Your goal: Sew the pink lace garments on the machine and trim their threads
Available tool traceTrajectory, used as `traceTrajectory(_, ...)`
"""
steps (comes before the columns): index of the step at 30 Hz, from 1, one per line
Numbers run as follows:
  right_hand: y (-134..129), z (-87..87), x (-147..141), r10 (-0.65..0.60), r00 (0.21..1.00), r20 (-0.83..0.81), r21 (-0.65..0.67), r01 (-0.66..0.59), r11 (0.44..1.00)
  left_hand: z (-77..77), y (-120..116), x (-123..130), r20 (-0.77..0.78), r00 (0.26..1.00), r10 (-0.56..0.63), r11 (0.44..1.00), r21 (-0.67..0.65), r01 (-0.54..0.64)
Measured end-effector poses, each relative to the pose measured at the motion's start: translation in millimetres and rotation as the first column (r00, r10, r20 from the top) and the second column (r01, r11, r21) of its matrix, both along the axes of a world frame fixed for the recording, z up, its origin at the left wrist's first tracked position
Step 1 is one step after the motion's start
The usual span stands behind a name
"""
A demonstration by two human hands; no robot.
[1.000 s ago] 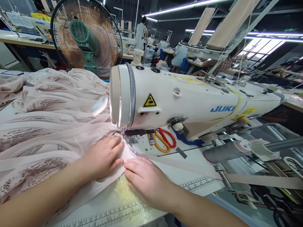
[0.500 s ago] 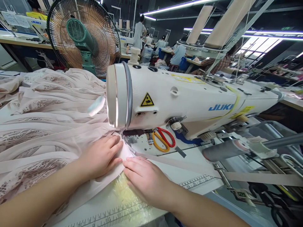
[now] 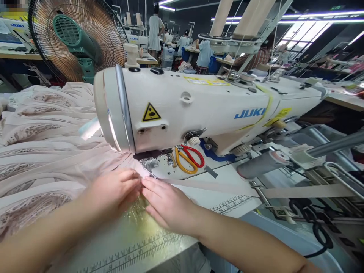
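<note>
Pale pink fabric with lace parts (image 3: 54, 151) runs in folds up to the needle area of a white sewing machine (image 3: 176, 113). My left hand (image 3: 112, 191), slightly blurred, has its fingers closed on the fabric's near edge, just in front of the presser foot (image 3: 146, 165). Against its fingertips rest those of my right hand (image 3: 169, 206), bent together over the same edge. A pale pink band (image 3: 210, 185) stretches from the foot to the right, passing behind my right hand. What lies beneath the fingertips is hidden.
Scissors with red and yellow handles (image 3: 186, 163) lie under the machine arm. Ruler markings (image 3: 133, 258) line the table's near edge. A green fan (image 3: 74, 34) stands behind the fabric pile; thread cones (image 3: 250, 19) rise at the back. Several people sit or stand farther off.
My left hand has gone from lying on the fabric to gripping its edge beside my right fingertips. The fabric's near edge has drawn back, baring more table. The view has shifted right.
</note>
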State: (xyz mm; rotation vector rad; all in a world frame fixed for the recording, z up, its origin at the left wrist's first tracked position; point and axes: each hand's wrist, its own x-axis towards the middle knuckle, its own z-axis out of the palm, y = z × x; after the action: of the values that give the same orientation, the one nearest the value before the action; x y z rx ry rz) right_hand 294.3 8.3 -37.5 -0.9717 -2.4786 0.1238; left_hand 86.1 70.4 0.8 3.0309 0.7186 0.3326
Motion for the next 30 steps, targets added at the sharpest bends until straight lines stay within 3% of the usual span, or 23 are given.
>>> traceTrajectory(5,-1,-0.1,2,-0.013,1.000,-0.025,-0.004,0.013,1.000,-14.6,-21,-5,-0.015,0.999,-0.048,0.971,0.234,0.050)
traceTrajectory(13,-1,-1.1,3,-0.010,0.999,-0.038,0.001,0.010,1.000,-14.0,0,-16,-0.069,0.998,0.006,0.984,0.176,0.006)
traceTrajectory(19,2,0.9,4,0.008,1.000,-0.025,-0.025,-0.009,1.000,-7.5,13,-14,-0.141,0.990,-0.004,0.952,0.301,0.047)
traceTrajectory(22,-6,16.6,6,0.028,0.999,-0.038,-0.043,-0.030,0.999,5.3,-6,-16,-0.165,0.986,0.037,0.937,0.348,0.023)
traceTrajectory(24,-20,30.3,10,0.094,0.993,-0.070,-0.114,-0.102,0.988,10.7,-33,-26,-0.216,0.962,0.165,0.937,0.340,-0.084)
traceTrajectory(26,-40,38.5,15,0.271,0.955,-0.118,-0.242,-0.292,0.925,9.0,-65,-45,-0.302,0.885,0.355,0.911,0.325,-0.255)
traceTrajectory(28,-62,34.3,19,0.484,0.863,-0.144,-0.366,-0.501,0.784,1.2,-92,-67,-0.369,0.772,0.518,0.848,0.338,-0.407)
traceTrajectory(29,-73,26.9,20,0.551,0.826,-0.121,-0.429,-0.544,0.722,-3.5,-101,-77,-0.376,0.734,0.565,0.821,0.348,-0.453)
traceTrajectory(30,-81,16.3,19,0.565,0.824,-0.054,-0.500,-0.512,0.699,-7.9,-107,-86,-0.371,0.714,0.594,0.801,0.353,-0.483)
